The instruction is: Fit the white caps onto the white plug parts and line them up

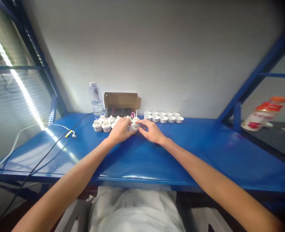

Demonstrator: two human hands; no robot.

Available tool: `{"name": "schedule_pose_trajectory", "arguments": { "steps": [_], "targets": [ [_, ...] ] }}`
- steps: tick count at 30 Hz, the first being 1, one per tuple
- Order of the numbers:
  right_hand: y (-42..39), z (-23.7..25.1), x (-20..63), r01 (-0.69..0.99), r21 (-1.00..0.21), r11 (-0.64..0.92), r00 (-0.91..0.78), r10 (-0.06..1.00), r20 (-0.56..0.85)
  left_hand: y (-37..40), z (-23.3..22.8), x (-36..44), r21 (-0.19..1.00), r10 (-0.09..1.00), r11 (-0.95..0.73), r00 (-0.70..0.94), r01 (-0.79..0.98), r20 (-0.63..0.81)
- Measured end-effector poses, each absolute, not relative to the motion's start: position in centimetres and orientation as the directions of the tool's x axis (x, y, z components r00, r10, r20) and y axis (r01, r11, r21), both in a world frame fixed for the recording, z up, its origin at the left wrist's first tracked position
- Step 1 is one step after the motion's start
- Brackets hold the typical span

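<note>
The plain grey wall panel (157, 58) formed the rear boundary of the station. In front of it lay the glossy blue worktable (144, 161). Against the panel stood the open brown cardboard box (120, 98), lid raised; its contents could not be made out. Before the box and to its left sat the cluster of round white cups with uneven white tops (106, 126). To the right, the open-topped shallow white cups (163, 119) were arranged in two close rows. The clear plastic bottle with a white cap (96, 100) stood at the box's left side.

The left hand (120, 129) and the right hand (152, 130) met from opposite sides at the cluster's right end. Their fingers were curved and narrowly set, apparently holding one small white cup with a lumpy top (134, 126) between them. Whether its base touched the worktable could not be determined.

The step in hand appeared to be two-handed handling or adjustment of that cup. The next move would call for even, light pressure from both sides and a level top.

The cup's topped end pointed upward; its central axis appeared near vertical. Being squat, it showed no marked long axis.
</note>
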State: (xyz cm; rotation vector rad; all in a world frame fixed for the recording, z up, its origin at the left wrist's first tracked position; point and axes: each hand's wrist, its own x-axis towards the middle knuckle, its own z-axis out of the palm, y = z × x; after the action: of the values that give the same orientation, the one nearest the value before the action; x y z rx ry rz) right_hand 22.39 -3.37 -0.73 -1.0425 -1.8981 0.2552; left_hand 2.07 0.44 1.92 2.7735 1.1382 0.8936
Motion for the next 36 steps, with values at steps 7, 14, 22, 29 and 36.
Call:
{"name": "schedule_pose_trajectory", "arguments": {
  "steps": [7,14,22,29,36],
  "targets": [
    [-3.3,-1.0,22.0,0.549,-0.612,0.570,-0.192,0.798,0.571,0.1,1.8,2.2,0.238,0.622,-0.765,0.593,0.598,0.511],
    [-3.4,-0.8,21.9,0.489,-0.667,0.563,-0.143,0.806,0.575,-0.1,2.1,2.4,0.299,0.600,-0.797,0.629,0.525,0.494],
    [-3.2,-0.8,22.1,0.511,-0.618,0.598,-0.174,0.776,0.607,0.4,2.0,2.2,0.288,0.610,-0.783,0.591,0.551,0.527],
    [-2.4,-0.7,24.7,0.730,-0.508,0.457,-0.179,0.846,0.503,0.1,2.3,2.3,0.326,0.637,-0.764,0.570,0.557,0.519],
    [-3.2,0.1,27.7,0.839,-0.459,0.292,-0.284,0.955,0.089,-1.0,2.7,2.6,0.285,0.530,-0.847,0.666,0.450,0.524]
  ]
}}
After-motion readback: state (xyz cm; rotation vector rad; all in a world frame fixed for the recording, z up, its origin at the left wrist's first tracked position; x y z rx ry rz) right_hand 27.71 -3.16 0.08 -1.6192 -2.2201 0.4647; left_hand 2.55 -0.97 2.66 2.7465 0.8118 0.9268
